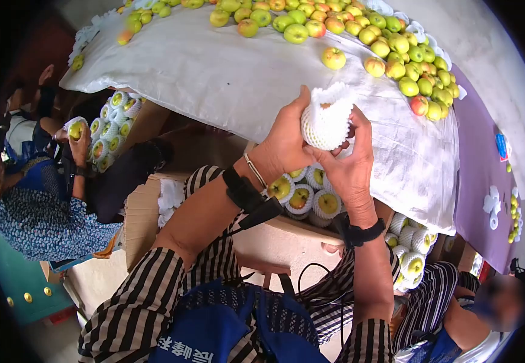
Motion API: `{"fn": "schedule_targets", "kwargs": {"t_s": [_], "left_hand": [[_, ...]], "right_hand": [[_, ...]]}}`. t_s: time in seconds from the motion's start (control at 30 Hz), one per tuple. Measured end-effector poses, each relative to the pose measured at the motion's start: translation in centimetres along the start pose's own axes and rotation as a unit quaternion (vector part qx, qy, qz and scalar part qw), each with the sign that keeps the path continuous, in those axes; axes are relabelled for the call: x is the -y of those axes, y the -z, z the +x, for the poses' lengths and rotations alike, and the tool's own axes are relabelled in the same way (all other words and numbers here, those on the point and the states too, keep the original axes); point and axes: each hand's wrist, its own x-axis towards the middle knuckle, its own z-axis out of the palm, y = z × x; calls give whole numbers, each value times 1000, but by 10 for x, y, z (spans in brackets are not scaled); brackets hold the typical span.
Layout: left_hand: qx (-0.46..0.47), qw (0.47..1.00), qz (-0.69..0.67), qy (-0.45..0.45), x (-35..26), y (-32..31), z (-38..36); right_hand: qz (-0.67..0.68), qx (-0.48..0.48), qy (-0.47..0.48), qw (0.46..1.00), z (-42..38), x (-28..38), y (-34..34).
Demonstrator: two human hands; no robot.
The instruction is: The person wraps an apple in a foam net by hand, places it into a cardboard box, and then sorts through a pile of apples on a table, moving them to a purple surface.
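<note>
Just over the near edge of the cloth-covered table, both my hands hold a white foam fruit net (pixel 330 124). My left hand (pixel 282 134) grips its left side, with the thumb along it. Curled fingers of my right hand (pixel 354 166) press on its right side and underside. The net bulges roundly, but whether an apple is inside I cannot make out. Below my hands, apples in foam nets (pixel 299 199) sit in a cardboard box. Loose green and reddish apples (pixel 334 58) lie on the white cloth (pixel 214 78) beyond.
At the left, a co-worker's hand (pixel 80 142) holds a netted apple beside a box of netted apples (pixel 110 130). A carton of foam nets (pixel 169 196) stands by my left forearm. More netted apples (pixel 412 254) are at my right, near another person in striped trousers.
</note>
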Motion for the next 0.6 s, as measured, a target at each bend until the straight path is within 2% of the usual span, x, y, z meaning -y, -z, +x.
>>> {"fn": "schedule_targets", "kwargs": {"t_s": [0.07, 0.1, 0.13, 0.17, 0.23, 0.27, 0.3, 0.33, 0.4, 0.47, 0.57, 0.6], "left_hand": [[-165, 974, 152, -36, 7, -17, -4], [-193, 939, 276, -72, 8, -14, -4], [-230, 884, 394, -100, 9, -11, -5], [-208, 797, 549, -143, 12, 20, -9], [-199, 782, 564, -177, 6, 34, -7], [-212, 861, 430, -168, 0, 25, -4], [-221, 920, 285, -155, -6, 15, -2], [-250, 916, 272, -155, -9, 4, 0], [-308, 906, 244, -155, -11, -14, 2], [-321, 885, 294, -169, -7, -13, 2], [-335, 863, 331, -184, -4, -12, 3], [-339, 858, 337, -187, -3, -12, 4]], "right_hand": [[-43, -11, 95, 994, 1, -4, 0], [-49, 0, 83, 995, 1, -3, 0], [-56, 11, 70, 996, 1, -3, 0], [-64, 21, 58, 996, 2, -3, 0], [-18, 27, 45, 998, 4, -1, 5], [27, 29, 29, 999, 3, 3, 11], [74, 31, 11, 997, 3, 5, 14], [118, -26, 36, 992, 2, 5, 14], [108, -91, 51, 989, -3, 6, 20], [71, -157, 74, 982, -6, 14, 22], [-72, -135, 156, 976, -4, 27, 26], [-95, -123, 213, 965, 1, 22, 24]]}}
